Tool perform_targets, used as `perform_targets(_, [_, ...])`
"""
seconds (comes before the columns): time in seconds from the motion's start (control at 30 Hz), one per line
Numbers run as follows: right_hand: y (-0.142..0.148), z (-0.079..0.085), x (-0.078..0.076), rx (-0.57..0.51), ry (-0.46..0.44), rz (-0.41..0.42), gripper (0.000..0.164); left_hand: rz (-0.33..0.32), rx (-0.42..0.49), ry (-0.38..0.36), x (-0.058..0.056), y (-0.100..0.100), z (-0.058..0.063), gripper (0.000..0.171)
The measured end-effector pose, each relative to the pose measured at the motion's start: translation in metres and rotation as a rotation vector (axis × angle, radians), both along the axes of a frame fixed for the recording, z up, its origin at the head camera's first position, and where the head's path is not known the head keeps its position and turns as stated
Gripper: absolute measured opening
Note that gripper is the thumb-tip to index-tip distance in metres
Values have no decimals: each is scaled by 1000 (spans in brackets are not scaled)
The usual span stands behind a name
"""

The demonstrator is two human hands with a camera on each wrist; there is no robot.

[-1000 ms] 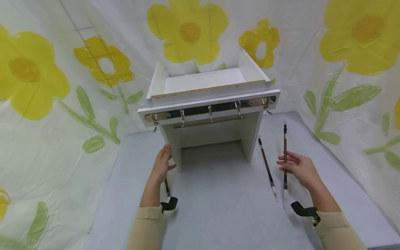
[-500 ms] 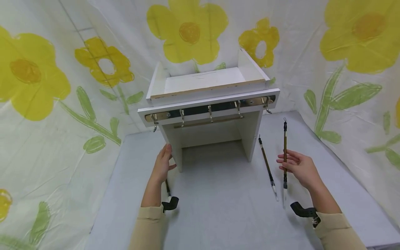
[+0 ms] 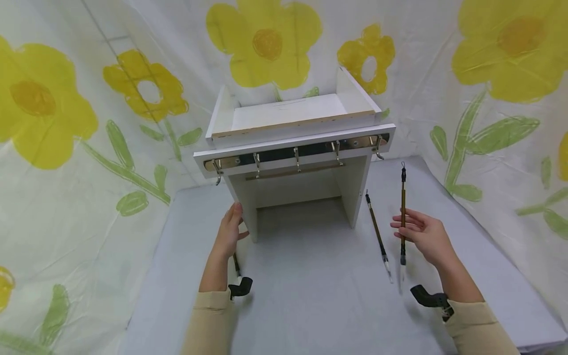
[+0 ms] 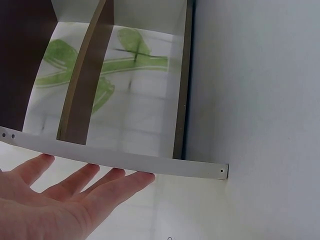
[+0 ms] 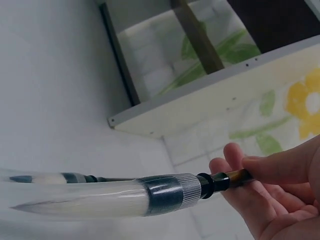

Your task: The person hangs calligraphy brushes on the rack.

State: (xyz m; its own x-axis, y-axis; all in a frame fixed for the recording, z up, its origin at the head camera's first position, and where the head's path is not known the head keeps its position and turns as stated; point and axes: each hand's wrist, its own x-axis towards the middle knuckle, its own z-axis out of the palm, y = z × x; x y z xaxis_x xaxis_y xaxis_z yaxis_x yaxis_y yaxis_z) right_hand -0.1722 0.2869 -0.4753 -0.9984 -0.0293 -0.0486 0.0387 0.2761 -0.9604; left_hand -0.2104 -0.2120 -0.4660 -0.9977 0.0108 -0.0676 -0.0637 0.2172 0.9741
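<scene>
A white wooden shelf rack [image 3: 299, 192] stands on the table, with a row of metal hooks along its front. My left hand [image 3: 227, 234] rests its fingertips on the rack's left side panel; in the left wrist view the fingers [image 4: 117, 192] are extended along the panel edge. At right, my right hand [image 3: 426, 236] pinches a brown-handled calligraphy brush [image 3: 403, 202] between thumb and fingers, tip toward me and loop end away. Its pale bristles [image 5: 85, 202] sit inside a clear cover. A second calligraphy brush [image 3: 376, 227] lies on the table between that hand and the rack.
Another dark-handled brush [image 3: 236, 264] lies partly hidden behind the left wrist. Pale cloth covers the table [image 3: 310, 291]. A flower-printed curtain [image 3: 186, 69] hangs close behind the rack and down both sides.
My right hand has shifted very slightly away from me, with the brush in it. The left hand stays at the rack's side panel, and the rack has not moved.
</scene>
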Motion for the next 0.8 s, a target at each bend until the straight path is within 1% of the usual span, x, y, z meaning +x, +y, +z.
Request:
perform_targets(0.13, [0,5,2,18,-3,-9,64,0,-5,-9,0,0,1,81])
perform_targets(0.3, [-2,8,2,7,6,-5,65,-8,22,-39,1,0,5,77])
perform_targets(0.33, [-2,9,2,7,13,-1,65,-10,27,-47,2,0,7,75])
perform_targets(0.43, [-2,11,2,8,27,11,64,-17,27,-58,11,5,22,71])
perform_targets(0.53, [-3,15,3,12,42,17,64,-8,25,-50,10,5,20,74])
perform_targets(0.57, [-4,16,3,14,42,15,64,-5,21,-40,9,4,17,76])
perform_targets(0.67, [-5,19,6,21,49,7,64,8,14,-21,2,1,2,82])
perform_targets(0.8, [-6,19,8,26,52,4,63,13,0,-19,3,1,2,85])
